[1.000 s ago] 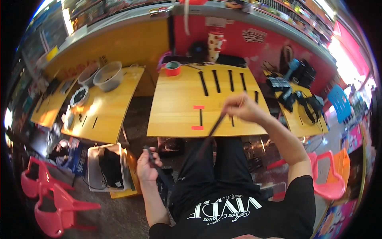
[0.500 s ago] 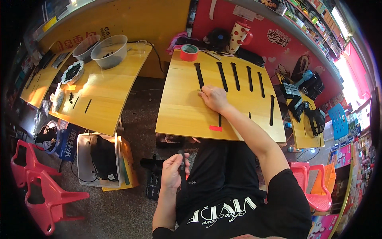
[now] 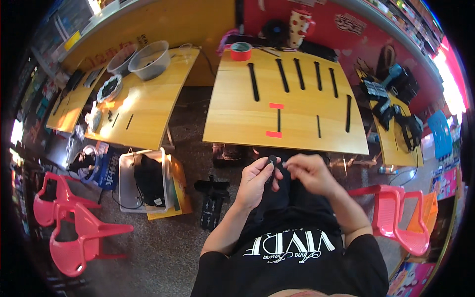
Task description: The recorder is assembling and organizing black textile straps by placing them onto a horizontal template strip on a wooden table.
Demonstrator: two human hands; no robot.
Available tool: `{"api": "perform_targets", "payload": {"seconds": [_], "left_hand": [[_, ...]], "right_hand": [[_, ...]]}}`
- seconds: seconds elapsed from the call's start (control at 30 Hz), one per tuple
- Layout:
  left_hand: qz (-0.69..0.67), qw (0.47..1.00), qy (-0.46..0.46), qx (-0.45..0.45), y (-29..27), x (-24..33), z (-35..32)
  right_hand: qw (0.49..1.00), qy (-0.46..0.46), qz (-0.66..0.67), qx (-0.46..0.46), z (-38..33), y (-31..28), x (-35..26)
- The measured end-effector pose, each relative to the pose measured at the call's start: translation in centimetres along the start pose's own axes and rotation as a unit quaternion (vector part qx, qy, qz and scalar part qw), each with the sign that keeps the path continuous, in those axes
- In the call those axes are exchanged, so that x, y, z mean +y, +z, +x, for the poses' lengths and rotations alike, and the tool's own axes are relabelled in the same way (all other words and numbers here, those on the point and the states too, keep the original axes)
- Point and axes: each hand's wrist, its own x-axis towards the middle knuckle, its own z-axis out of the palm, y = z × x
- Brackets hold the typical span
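Above my lap, my left hand [image 3: 255, 182] is closed around a black strip [image 3: 271, 160], whose rounded end sticks up past the thumb. My right hand [image 3: 310, 173] is close beside it, fingers pinched; a tiny pale thing shows at the fingertips, too small to name. In front of me is a yellow wooden table [image 3: 237, 119]. Several black strips with wider ends lie apart on it, one at the left [image 3: 253, 81] and one at the right edge [image 3: 348, 114]. A thin dark strip [image 3: 279, 120] lies between two pieces of red tape [image 3: 273, 134] near the front.
A red tape roll [image 3: 241, 51] and a polka-dot cup [image 3: 299, 29] stand at the table's back. The left table holds clear bowls [image 3: 149, 60]. Below it sits a white bin [image 3: 129, 183]. Pink chairs stand at left [image 3: 79, 230] and right [image 3: 391, 213].
My right hand has left the table and come back beside my left hand. The left hand has risen with its black strip. A second piece of red tape now shows where the right hand was.
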Motion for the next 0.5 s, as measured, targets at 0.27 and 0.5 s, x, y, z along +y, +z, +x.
{"api": "perform_targets", "payload": {"seconds": [0.27,0.5], "left_hand": [[0.113,0.991,-0.016,-0.065,6.4,-2.3,-0.1],[0.162,0.985,-0.022,-0.060,8.5,-3.1,-0.6]], "right_hand": [[0.963,-0.136,-0.081,0.219,-6.8,-0.4,0.5],[0.919,-0.159,-0.201,0.300,-8.6,-1.8,0.9]]}}
